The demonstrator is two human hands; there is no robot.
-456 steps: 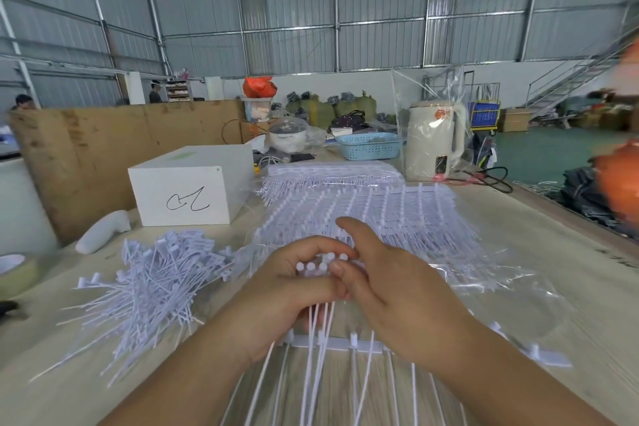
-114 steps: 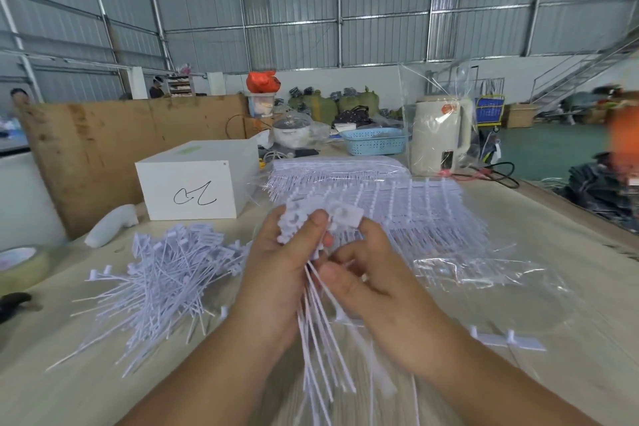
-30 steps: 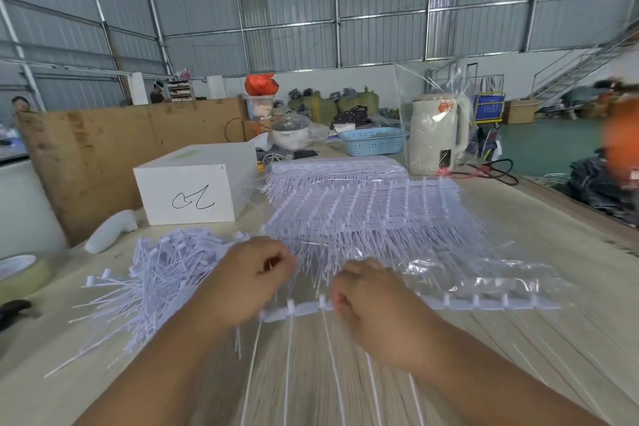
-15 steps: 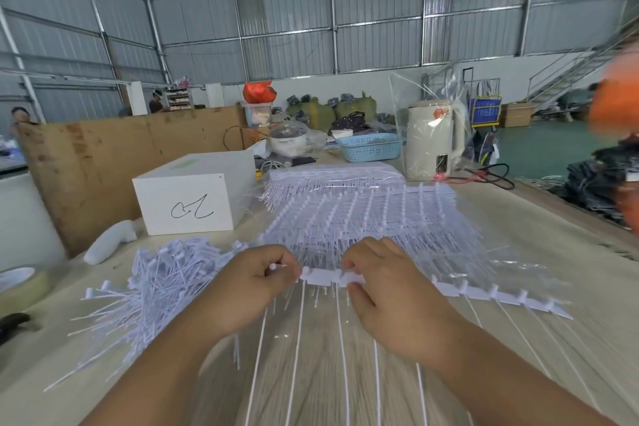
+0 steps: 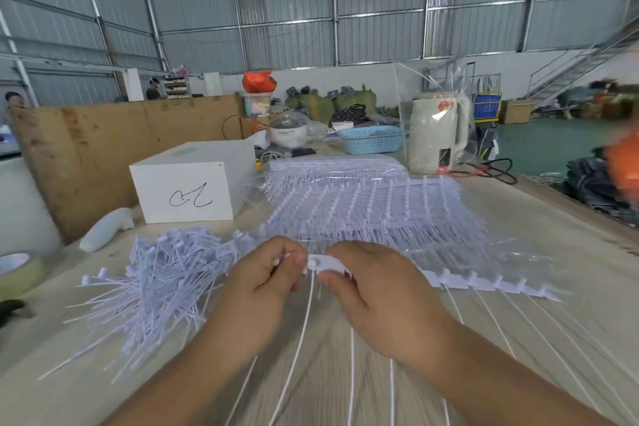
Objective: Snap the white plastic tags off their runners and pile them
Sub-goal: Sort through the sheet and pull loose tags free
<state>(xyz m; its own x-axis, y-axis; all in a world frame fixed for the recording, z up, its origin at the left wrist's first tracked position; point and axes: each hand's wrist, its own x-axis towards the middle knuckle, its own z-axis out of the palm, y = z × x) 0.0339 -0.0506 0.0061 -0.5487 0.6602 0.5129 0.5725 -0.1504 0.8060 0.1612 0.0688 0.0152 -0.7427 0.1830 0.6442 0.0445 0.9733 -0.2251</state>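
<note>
While left hand [image 5: 268,282] pinches one tag [image 5: 288,257], right hand [image 5: 375,290] grips one runner [image 5: 460,282] (one loose pile [image 5: 162,280] alongside).

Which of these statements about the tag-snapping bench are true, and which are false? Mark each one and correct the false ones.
1. Both hands hold the same strip of tags. True: the left hand and the right hand pinch the strip at its left end.
2. The pile of loose tags lies to the right of the hands. False: the pile lies to their left.
3. The white box bears a handwritten mark. True: the box shows a black scribble on its front.
4. The blue basket sits on the white box. False: the basket stands on the table farther back, beside the kettle.
</note>
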